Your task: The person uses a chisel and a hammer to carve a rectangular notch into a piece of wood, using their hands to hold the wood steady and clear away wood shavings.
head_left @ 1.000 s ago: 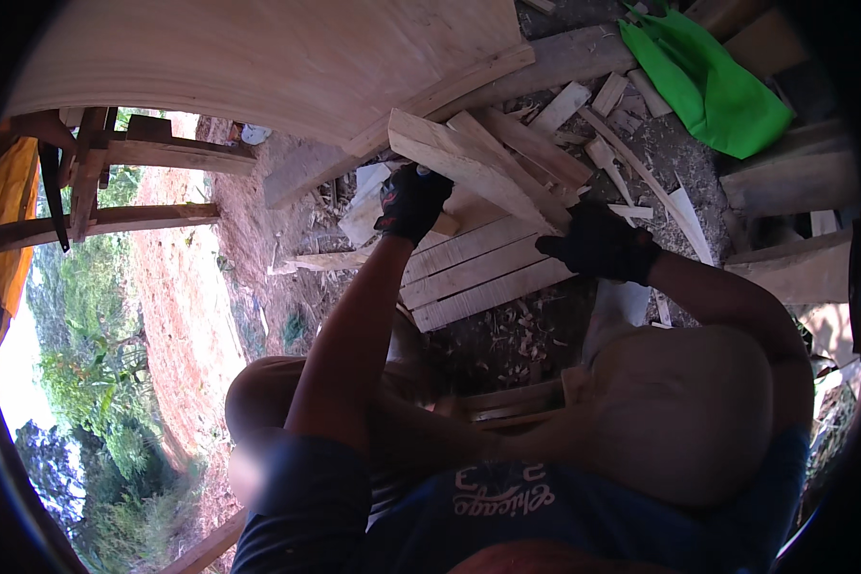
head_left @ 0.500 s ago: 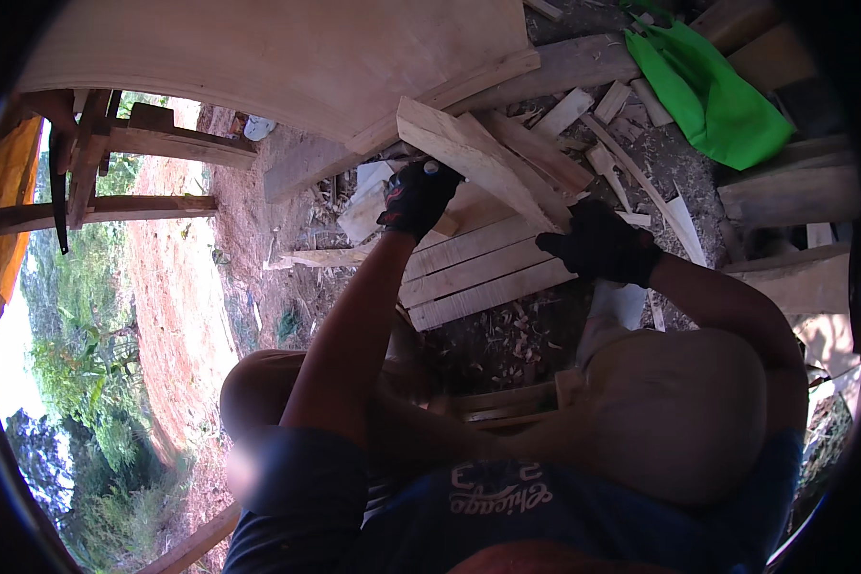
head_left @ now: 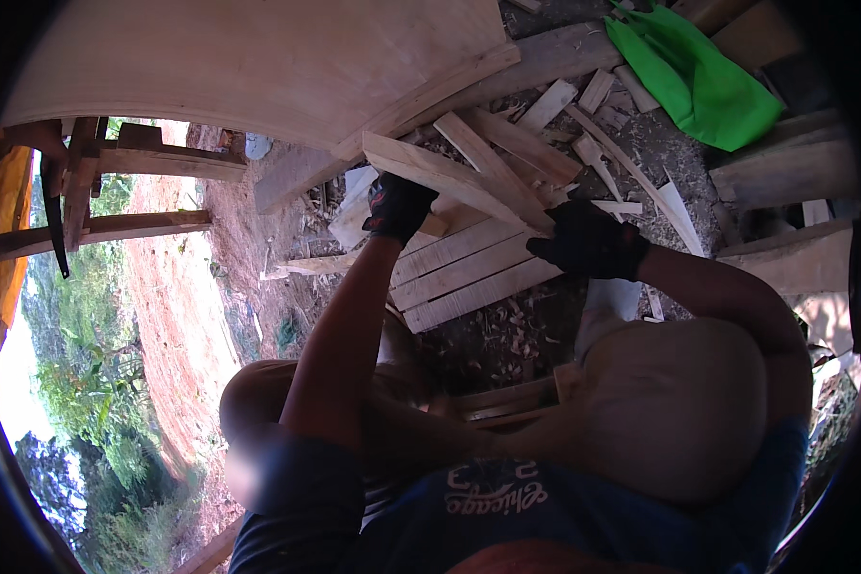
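"What stands at the far left?"

"A dark blade (head_left: 55, 220) hangs beside a timber frame (head_left: 172, 163); sunlit red earth (head_left: 177, 287) lies beyond. To their right, a broad pale panel (head_left: 258, 72) spans the upper left."

"And the left hand (head_left: 400, 206)?"

"Black-gloved, fingers curled, set against the left part of the board (head_left: 454, 185). The fingertips pass out of sight at the wood, so whether it is closed upon the board or upon something else cannot be told."

"Where does the board lie?"

"At upper centre, between the hands, slanting down from left to right above a row of slats (head_left: 464, 271). Shavings (head_left: 517, 330) litter the dark ground just below the slats."

"The right hand (head_left: 591, 239)?"

"Likewise gloved, closed on the board's right end, thumb pointing left. Above it, offcuts (head_left: 547, 105) are strewn over the ground."

"Are any containers shown?"

"One: a green bag (head_left: 695, 81) at upper right, slack and creased, near heavy timbers (head_left: 784, 174). Its contents cannot be made out."
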The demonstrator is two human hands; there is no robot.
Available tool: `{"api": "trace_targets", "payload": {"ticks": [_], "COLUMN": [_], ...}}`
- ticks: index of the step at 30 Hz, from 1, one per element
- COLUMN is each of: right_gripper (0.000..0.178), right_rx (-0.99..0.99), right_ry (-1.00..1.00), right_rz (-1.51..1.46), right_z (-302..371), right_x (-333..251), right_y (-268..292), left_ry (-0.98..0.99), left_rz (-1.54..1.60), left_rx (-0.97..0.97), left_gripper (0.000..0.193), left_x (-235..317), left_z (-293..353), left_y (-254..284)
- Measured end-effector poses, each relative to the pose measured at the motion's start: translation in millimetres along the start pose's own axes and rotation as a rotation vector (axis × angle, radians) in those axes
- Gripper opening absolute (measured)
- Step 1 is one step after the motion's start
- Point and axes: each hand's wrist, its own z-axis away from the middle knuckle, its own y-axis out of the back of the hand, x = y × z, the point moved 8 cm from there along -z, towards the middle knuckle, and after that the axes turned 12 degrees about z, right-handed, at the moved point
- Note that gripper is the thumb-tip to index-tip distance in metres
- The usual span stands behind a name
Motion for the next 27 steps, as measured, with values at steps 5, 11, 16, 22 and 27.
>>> {"api": "trace_targets", "payload": {"ticks": [5, 11, 16, 22, 27], "right_gripper": [0.038, 0.023, 0.042, 0.022, 0.017], "right_rx": [-0.141, 0.277, -0.318, -0.045, -0.019], "right_ry": [-0.661, -0.526, -0.409, -0.629, -0.701], "right_rz": [-0.507, -0.937, -0.155, -0.848, -0.869], "right_z": [-37, -28, 1, -44, -21], "right_x": [24, 27, 22, 20, 5], "right_y": [82, 99, -4, 107, 59], "left_ry": [0.301, 0.328, 0.025, 0.292, 0.292], "left_rz": [0.037, 0.008, -0.055, 0.004, -0.057], "left_rx": [-0.148, -0.143, -0.155, -0.155, -0.113], "left_gripper": [0.051, 0.049, 0.043, 0.046, 0.041], "left_x": [19, 23, 15, 23, 23], "left_z": [-5, -3, -7, -5, -5], "left_y": [-3, -3, -3, 2, 2]}}
